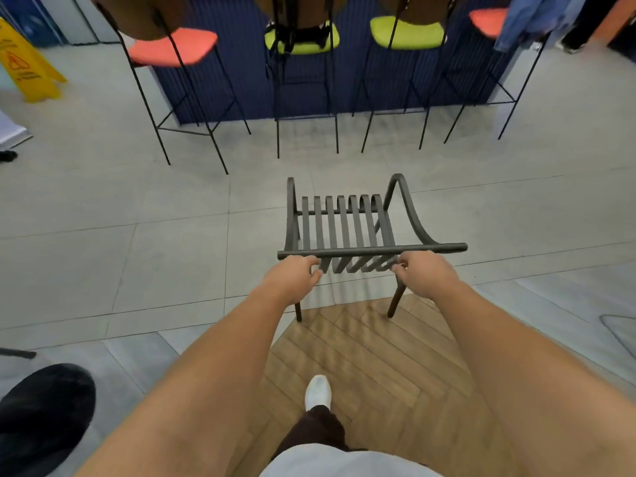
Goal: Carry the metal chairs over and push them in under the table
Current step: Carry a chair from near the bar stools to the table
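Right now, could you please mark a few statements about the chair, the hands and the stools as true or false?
1. Both hands grip the top rail of the metal chair. True: left hand and right hand hold it.
2. The chair seat is a solid cushion. False: it is slatted.
3. Four tall stools stand ahead. True, e.g. one orange-seated stool.
4. All stool seats are orange. False: the two middle ones are yellow-green.
5. A yellow caution sign stands to the right. False: it is at left.

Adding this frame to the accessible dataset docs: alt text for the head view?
Both hands, left hand and right hand, grip the top rail of a dark slatted metal chair on a grey tiled floor. Ahead, four bar stools with orange and lime seats line a blue counter; a yellow wet-floor sign stands left.
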A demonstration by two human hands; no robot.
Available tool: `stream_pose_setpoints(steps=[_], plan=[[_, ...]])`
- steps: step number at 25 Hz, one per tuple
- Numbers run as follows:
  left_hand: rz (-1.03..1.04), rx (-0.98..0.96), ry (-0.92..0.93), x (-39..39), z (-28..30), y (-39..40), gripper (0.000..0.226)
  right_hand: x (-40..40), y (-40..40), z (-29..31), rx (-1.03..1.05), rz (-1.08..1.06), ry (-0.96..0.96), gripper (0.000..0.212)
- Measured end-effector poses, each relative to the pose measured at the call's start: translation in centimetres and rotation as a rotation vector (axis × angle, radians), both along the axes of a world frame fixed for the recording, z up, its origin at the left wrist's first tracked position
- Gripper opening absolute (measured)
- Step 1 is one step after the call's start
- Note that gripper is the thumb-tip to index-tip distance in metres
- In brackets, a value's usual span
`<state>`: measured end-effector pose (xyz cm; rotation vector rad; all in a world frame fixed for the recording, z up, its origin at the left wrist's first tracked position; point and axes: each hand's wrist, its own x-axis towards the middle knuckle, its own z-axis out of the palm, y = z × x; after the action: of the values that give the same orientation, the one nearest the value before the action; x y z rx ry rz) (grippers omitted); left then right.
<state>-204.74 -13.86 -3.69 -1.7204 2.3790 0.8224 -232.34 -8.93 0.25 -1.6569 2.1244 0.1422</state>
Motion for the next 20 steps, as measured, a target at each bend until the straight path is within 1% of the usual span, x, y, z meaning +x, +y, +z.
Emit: stream_pose_setpoints(steps=[4, 9, 14, 17, 20], plan=[[-0.030, 0.021, 0.015, -0.2, -1.0, -5.7, 0.037, -0.2, -4.7, -0.7, 0.007, -0.039, -0.034, 0.031], [-0.074, 0.086, -0.024, -0.6, -3.3, -10.1, 0.049, -1.3, -8.7, -2.6, 0.061, -0.060, -0.062, 0.047], [-0.091, 0.122, -0.047, -2.5, -5.4, -12.3, 0.058, -3.8, -11.4, -5.1, 0.136, -0.016, -0.035, 0.057], [-0.096, 0.193, -0.094, -3.6, -7.0, -12.8, 0.063, -5.5, -12.2, -7.3, 0.222, 0.034, -0.064, 0.066], [-0.098, 0.251, -0.152, -4.9, -8.7, -12.7, 0.058, -7.0, -12.9, -9.5, 0.304, 0.119, -0.059, 0.068]])
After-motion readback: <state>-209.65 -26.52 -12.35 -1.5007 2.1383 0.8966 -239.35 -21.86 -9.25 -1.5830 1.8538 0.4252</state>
